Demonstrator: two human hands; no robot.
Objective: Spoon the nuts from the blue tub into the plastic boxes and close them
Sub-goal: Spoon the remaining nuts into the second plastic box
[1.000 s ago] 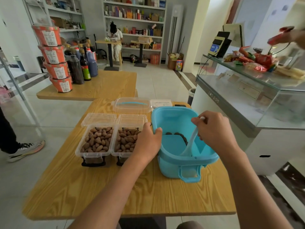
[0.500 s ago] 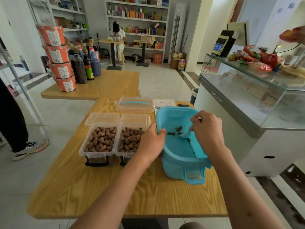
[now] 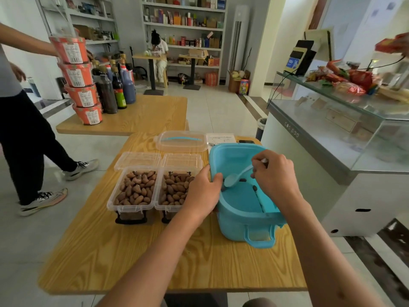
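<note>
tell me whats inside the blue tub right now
The blue tub holds a spoon gripped by the right hand and a few nuts; both hands cover parts of the bottom.

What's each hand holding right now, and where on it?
Right hand: spoon, grip on handle end. Left hand: blue tub, near-side rim.

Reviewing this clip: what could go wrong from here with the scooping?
The blue tub overhangs the table edge; the left hand gripping its rim could tip it off. Both plastic boxes look full, so more nuts from the spoon in the right hand may spill or block the lids.
</note>
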